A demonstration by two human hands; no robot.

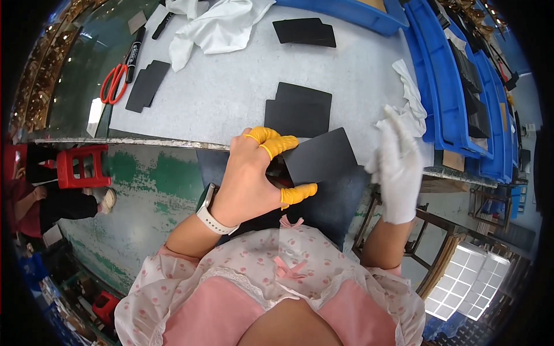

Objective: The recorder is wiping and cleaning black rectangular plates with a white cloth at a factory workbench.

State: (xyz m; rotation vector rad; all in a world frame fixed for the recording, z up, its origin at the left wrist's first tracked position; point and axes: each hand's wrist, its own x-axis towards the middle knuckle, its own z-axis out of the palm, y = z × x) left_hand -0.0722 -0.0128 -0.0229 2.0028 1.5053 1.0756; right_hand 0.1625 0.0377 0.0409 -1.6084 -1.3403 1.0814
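My left hand [245,176], with yellow finger cots on its fingertips, grips a thin black rectangular plate [324,157] by its left side, thumb below and fingers above. The plate is tilted, held in front of the table's near edge. To its right, my right hand [399,173] wears a white glove; its fingers are stretched out and slightly blurred, with nothing visible in them. A crumpled white cloth [411,98] lies just beyond that hand. Past the held plate, a small overlapping stack of black plates [300,108] rests on the white-covered table [225,95].
More black plates [304,33] lie farther back, others [148,86] at the left. Red-handled scissors [113,83] and a black marker [134,55] lie at the left edge beside a white cloth [222,26]. Blue bins [447,86] line the right. A red stool [83,167] stands near another person.
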